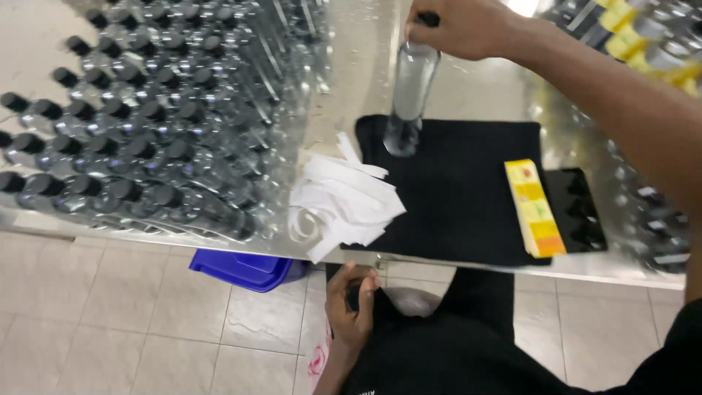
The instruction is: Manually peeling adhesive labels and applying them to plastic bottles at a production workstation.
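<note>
Clear bottle [409, 95] gripped by right hand [461, 28]

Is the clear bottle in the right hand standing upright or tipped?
Roughly upright, leaning slightly. The right hand grips the clear bottle at its cap, and its base rests on the black cloth.

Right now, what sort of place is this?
Likely a small bottling or labelling workstation: rows of clear black-capped bottles on a steel table, a label stack, right hand holding one bottle.
</note>
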